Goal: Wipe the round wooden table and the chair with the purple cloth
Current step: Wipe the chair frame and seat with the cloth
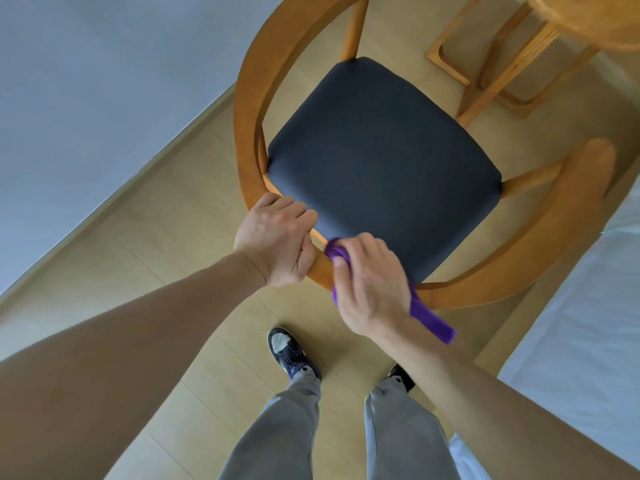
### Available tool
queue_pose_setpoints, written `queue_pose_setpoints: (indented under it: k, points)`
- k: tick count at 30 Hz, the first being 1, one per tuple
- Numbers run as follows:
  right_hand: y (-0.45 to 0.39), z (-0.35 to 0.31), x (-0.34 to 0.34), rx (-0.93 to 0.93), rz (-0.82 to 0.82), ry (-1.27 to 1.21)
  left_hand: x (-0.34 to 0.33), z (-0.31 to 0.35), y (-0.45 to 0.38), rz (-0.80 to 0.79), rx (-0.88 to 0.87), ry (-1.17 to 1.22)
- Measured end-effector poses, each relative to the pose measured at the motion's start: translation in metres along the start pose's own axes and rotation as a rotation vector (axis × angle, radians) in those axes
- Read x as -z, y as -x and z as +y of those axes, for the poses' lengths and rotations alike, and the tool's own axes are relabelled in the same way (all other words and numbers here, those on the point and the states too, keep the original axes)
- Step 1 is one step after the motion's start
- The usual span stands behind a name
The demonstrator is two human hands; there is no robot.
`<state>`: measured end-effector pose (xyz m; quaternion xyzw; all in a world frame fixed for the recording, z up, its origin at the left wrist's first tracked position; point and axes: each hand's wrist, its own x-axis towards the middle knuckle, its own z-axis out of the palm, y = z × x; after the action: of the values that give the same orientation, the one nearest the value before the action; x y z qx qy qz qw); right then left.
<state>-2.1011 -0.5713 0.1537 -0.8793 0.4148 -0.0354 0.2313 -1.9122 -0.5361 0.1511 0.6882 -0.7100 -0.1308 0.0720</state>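
Pressing purple cloth [337, 252] under right hand [372, 285], chair [519, 258] backrest.

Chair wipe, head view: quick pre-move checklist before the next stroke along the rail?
1. Purple cloth held in right hand: ok, bunched in the fingers, one tail hanging loose.
2. Cloth on the curved wooden back rail of the chair: ok, at the near bend.
3. Left hand steadying the rail: ok, gripping beside the cloth.
4. Rail path to the right unobstructed: ok.
5. Dark blue seat cushion wiped: cannot tell.
6. Round wooden table wiped: cannot tell, only its edge shows.
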Motion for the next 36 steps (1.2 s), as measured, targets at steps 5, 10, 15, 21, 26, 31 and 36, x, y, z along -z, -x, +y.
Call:
queue_pose_setpoints:
  k: [5, 10, 15, 21, 26, 31, 36]
  points:
    - [-0.016, -0.029, -0.002, -0.001, -0.004, -0.014, -0.006, -0.005, 0.0, 0.146, 0.07, 0.157]
    - [0.017, 0.013, -0.001, 0.145, -0.009, -0.002, -0.017, -0.024, -0.015, 0.136, 0.804, 0.417]
    - [-0.004, -0.012, -0.003, 0.203, -0.019, 0.169, -0.016, -0.022, -0.013, 0.137, 0.868, 0.635]
    - [-0.078, -0.087, -0.021, 0.163, -0.016, 0.335, -0.001, -0.04, -0.012, 0.153, 0.881, 0.947]
    - [-0.132, -0.108, -0.035, 0.127, -0.071, 0.34, 0.013, -0.054, -0.008, 0.171, 0.913, 0.951]
    - [-0.171, -0.106, -0.043, 0.068, -0.217, 0.191, 0.014, -0.041, -0.012, 0.29, 0.944, 0.927]
    - [-0.174, -0.1, -0.042, 0.006, -0.233, -0.026, 0.005, -0.013, -0.017, 0.504, 1.358, 0.978]
